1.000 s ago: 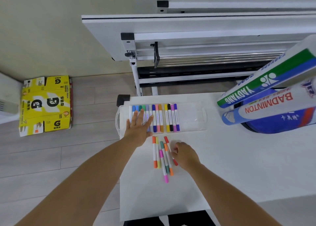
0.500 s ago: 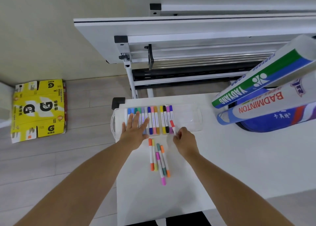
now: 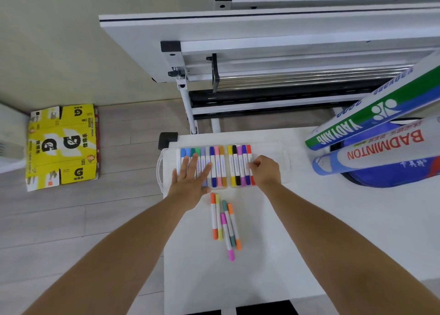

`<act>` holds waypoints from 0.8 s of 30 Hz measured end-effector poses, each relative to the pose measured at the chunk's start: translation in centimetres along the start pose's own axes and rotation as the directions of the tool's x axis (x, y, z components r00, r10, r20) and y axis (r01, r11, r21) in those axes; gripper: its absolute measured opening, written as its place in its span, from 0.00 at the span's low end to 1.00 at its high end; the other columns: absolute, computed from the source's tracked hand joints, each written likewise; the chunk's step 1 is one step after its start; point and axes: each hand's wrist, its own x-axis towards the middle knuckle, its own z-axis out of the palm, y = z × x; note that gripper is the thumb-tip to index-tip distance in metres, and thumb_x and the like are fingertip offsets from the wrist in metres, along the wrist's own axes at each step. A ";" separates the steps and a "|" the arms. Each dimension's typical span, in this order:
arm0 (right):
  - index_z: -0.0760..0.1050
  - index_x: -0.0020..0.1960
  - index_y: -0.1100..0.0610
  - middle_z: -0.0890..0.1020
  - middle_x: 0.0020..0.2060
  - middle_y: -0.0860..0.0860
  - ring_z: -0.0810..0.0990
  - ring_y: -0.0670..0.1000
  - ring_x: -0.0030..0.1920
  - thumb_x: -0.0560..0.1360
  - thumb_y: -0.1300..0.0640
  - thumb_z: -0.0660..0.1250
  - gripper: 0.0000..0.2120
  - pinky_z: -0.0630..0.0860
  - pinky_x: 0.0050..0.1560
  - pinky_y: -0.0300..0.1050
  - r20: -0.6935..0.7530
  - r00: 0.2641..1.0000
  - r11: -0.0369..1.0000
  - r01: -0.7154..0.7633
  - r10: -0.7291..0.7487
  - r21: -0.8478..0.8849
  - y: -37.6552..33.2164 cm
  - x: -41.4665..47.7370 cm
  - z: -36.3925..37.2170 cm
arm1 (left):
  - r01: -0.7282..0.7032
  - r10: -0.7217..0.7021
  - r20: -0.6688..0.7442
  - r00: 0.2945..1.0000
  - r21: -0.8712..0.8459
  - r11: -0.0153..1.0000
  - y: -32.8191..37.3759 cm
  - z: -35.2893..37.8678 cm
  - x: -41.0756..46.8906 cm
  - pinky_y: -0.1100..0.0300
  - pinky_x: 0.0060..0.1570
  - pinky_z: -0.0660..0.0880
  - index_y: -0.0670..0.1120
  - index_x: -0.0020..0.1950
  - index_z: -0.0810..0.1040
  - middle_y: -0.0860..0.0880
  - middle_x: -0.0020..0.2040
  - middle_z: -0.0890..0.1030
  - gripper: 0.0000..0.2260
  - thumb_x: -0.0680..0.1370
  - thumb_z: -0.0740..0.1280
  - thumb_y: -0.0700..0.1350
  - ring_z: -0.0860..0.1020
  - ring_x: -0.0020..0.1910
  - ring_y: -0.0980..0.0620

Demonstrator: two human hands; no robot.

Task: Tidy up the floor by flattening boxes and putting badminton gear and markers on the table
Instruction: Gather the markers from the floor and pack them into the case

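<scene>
A clear marker case [image 3: 284, 158] lies on the white table [image 3: 309, 231] with two rows of coloured markers in it. My left hand [image 3: 191, 177] rests flat, fingers spread, on the left row. My right hand [image 3: 264, 170] pinches a red marker [image 3: 249, 156] at the right end of the right row. Several loose markers [image 3: 225, 221] lie on the table just below the case. Two shuttlecock tubes [image 3: 371, 121] rest on a blue racket bag [image 3: 392, 175] at the right.
A flattened yellow box [image 3: 63, 145] lies on the wooden floor at the left, by the wall. A folded white table frame [image 3: 273, 52] stands behind the table. A white unit [image 3: 9, 136] sits at the far left edge.
My right hand picked a red marker from the loose pile, carried it up and set it at the right end of the case's right row. My left hand stayed on the case.
</scene>
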 end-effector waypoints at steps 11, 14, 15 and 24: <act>0.74 0.49 0.54 0.80 0.43 0.51 0.79 0.50 0.43 0.79 0.47 0.64 0.10 0.75 0.41 0.41 0.029 0.999 0.981 -0.032 0.038 -0.192 -0.8 1.2 -0.7 | 0.012 -0.012 0.009 1.000 -0.004 1.000 0.1 -0.1 0.0 0.38 0.74 0.40 0.62 0.77 0.31 0.48 0.76 0.25 0.35 0.81 0.54 0.63 0.25 0.73 0.43; 0.75 0.47 0.54 0.79 0.43 0.50 0.79 0.50 0.43 0.79 0.49 0.63 0.09 0.76 0.42 0.42 -0.016 0.990 0.972 0.131 -0.137 -0.194 -0.7 -1.1 -0.3 | 0.023 -0.022 0.023 0.999 -0.012 1.000 0.2 -0.3 -0.2 0.38 0.74 0.39 0.62 0.77 0.31 0.48 0.76 0.25 0.34 0.82 0.54 0.62 0.25 0.73 0.43; 0.75 0.46 0.53 0.78 0.42 0.49 0.78 0.49 0.42 0.79 0.49 0.63 0.08 0.75 0.41 0.41 0.011 0.982 0.970 0.187 -0.188 -0.153 -0.5 -2.3 0.1 | 0.024 -0.024 0.027 0.999 -0.014 1.000 0.2 -0.4 -0.2 0.38 0.74 0.39 0.62 0.77 0.31 0.48 0.76 0.25 0.34 0.82 0.54 0.62 0.25 0.73 0.44; 0.70 0.45 0.49 0.77 0.40 0.46 0.78 0.45 0.40 0.77 0.44 0.65 0.09 0.78 0.44 0.41 0.417 0.879 0.880 0.371 -0.230 -0.296 3.3 -10.9 3.6 | 0.031 -0.029 0.062 0.998 -0.032 0.999 0.3 -1.1 -0.5 0.37 0.75 0.41 0.62 0.77 0.33 0.48 0.76 0.25 0.35 0.82 0.56 0.61 0.26 0.74 0.43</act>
